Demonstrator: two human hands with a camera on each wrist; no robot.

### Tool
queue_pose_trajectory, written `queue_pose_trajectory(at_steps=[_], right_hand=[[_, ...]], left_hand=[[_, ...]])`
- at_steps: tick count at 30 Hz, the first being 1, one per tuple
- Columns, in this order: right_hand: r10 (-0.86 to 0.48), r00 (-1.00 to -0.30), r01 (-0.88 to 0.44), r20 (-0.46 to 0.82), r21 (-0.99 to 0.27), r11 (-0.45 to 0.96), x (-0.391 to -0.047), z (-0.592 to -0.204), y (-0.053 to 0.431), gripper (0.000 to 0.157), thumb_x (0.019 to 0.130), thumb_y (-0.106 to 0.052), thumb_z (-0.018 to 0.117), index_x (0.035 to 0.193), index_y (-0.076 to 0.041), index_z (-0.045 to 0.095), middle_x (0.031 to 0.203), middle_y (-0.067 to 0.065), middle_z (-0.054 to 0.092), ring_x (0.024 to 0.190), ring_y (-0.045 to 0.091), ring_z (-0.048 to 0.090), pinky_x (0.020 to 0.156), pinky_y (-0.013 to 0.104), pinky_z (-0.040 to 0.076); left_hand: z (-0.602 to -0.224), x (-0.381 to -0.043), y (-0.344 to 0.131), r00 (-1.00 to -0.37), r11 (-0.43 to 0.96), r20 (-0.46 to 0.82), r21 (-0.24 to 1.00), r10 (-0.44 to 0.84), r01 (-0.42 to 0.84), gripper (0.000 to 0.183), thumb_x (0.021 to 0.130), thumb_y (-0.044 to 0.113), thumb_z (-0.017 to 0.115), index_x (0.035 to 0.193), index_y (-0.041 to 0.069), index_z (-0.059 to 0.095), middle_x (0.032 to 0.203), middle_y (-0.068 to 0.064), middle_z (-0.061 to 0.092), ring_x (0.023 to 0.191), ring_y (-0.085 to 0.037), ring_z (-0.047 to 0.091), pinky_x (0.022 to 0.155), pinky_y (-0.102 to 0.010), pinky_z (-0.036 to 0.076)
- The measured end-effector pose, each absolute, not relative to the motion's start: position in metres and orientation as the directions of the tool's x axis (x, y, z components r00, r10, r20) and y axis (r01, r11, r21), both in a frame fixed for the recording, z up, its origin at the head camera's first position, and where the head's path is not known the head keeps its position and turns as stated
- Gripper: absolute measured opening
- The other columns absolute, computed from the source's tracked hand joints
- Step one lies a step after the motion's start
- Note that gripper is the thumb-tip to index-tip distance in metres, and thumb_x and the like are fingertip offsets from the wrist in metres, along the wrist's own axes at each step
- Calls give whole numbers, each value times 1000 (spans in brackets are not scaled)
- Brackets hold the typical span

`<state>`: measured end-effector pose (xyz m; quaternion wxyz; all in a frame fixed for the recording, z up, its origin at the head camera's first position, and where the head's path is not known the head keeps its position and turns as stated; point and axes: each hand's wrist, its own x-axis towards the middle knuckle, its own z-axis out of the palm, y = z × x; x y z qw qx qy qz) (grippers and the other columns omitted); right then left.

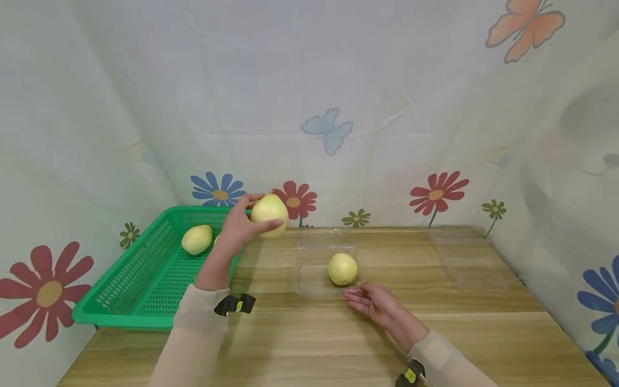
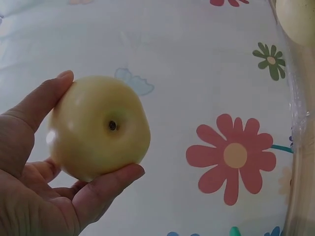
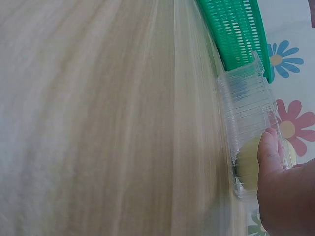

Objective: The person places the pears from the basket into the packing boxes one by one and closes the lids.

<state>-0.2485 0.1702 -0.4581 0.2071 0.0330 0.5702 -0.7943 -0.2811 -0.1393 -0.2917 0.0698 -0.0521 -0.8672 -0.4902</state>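
Observation:
My left hand (image 1: 242, 223) holds a pale yellow pear (image 1: 269, 215) in the air, just right of the green basket. The left wrist view shows the thumb and fingers spread around this pear (image 2: 98, 128), with its dark-centred hollow facing the camera. On the table, a clear plastic box (image 1: 311, 271) contains another pear (image 1: 343, 269) at its right side. My right hand (image 1: 379, 306) pinches the near right corner of that box at the rim. Seen from the right wrist, the fingers (image 3: 268, 152) lie along the box's wall, partly covering the pear inside.
At the left stands a green slotted basket (image 1: 130, 321) with a pear (image 1: 197, 239) and part of another visible behind my left forearm. A second clear plastic container (image 1: 476, 263) lies at the table's right. Flower-patterned cloth (image 1: 387, 161) borders the wooden table (image 1: 300, 344) behind and at the sides.

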Motion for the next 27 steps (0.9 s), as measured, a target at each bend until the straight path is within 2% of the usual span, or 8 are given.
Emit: queue_pose_trajectory(at_steps=[8, 12, 21, 27], right_hand=[[-297, -914, 357, -277, -897, -262, -248, -459, 170, 39, 110, -9, 31, 132, 22, 41, 90, 0, 73, 87, 5, 73, 89, 24, 61], [-297, -914, 357, -276, -896, -264, -249, -460, 170, 42, 110, -9, 32, 133, 24, 41, 89, -1, 74, 87, 5, 73, 86, 22, 61], [-292, -916, 357, -276, -893, -274, -249, -459, 172, 40, 110, -9, 33, 130, 23, 45, 89, 0, 75, 87, 6, 73, 87, 23, 62], [-293, -913, 364, -284, -892, -267, -248, -458, 171, 36, 109, -8, 32, 124, 18, 53, 88, 0, 75, 86, 6, 74, 88, 23, 61]], left_hand=[[-317, -287, -123, -989, 493, 147, 859, 21, 138, 77, 88, 27, 81, 152, 13, 43, 152, -18, 47, 133, -39, 52, 98, -50, 58], [-331, -289, -115, -987, 487, 152, 860, 41, 153, 76, 87, 27, 82, 151, 12, 43, 150, -18, 49, 130, -39, 54, 96, -48, 59], [-355, -293, -95, -992, 421, 115, 898, 50, 125, 73, 85, 22, 84, 147, 9, 48, 147, -19, 53, 125, -39, 58, 96, -48, 58], [-373, -294, -83, -993, 456, 113, 882, 45, 121, 73, 80, 23, 88, 143, 9, 53, 144, -17, 58, 127, -39, 59, 95, -49, 59]])
